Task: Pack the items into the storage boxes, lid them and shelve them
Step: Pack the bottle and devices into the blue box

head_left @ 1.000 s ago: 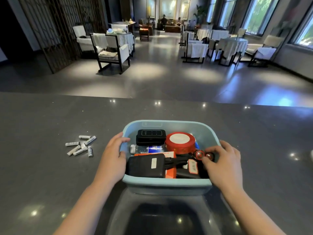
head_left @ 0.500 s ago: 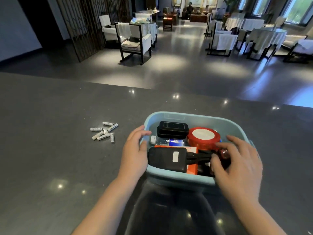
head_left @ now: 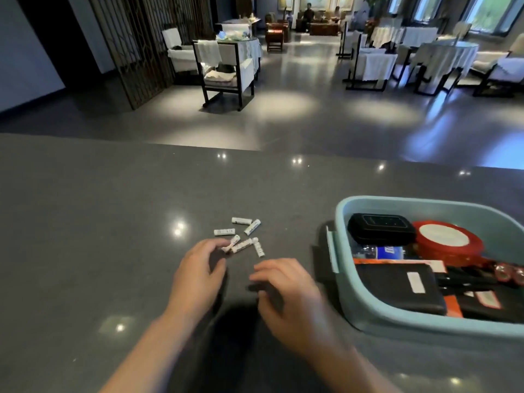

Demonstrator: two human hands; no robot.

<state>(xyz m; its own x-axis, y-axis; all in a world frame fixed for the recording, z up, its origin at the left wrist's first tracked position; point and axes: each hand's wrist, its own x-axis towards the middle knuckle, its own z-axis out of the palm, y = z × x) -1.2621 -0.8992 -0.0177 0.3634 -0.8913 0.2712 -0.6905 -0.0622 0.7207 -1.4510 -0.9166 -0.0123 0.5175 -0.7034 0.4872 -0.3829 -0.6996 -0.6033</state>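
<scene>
Left hand (head_left: pixel 198 275): fingers curled, fingertips (head_left: pixel 219 245) at the near end of one white battery (head_left: pixel 230 245); contact looks like a pinch, though blur leaves the grip uncertain. Right hand (head_left: pixel 286 290): palm down just above the worktop (head_left: pixel 85 222), fingers loosely bent and holding nothing; motion-blurred.

Batteries (head_left: pixel 241 235): six small white cells, loosely scattered on the worktop just beyond both hands, lying at mixed angles; two nearest the left hand touch or overlap.

Storage box (head_left: pixel 340 251): pale blue plastic, unlidded, on the worktop to the right of the hands, well apart from the batteries; right edge cut off by the frame.

Contents of box:
- black zipped case (head_left: pixel 380 228), far left corner;
- round red tin with a white top (head_left: pixel 445 241), beside the case;
- small clear bottle with a blue label (head_left: pixel 380 252), lying flat beneath them;
- black pouch with a white tag (head_left: pixel 402 287), near side, over an orange packet (head_left: pixel 397 262);
- two red-ended cylinders (head_left: pixel 509 275) at the right edge.

Worktop: dark grey stone, glossy, with ceiling-light reflections.

Beyond the worktop: a hall with polished floor, dark-framed chairs (head_left: pixel 226 69) and white-draped tables (head_left: pixel 442 52).
</scene>
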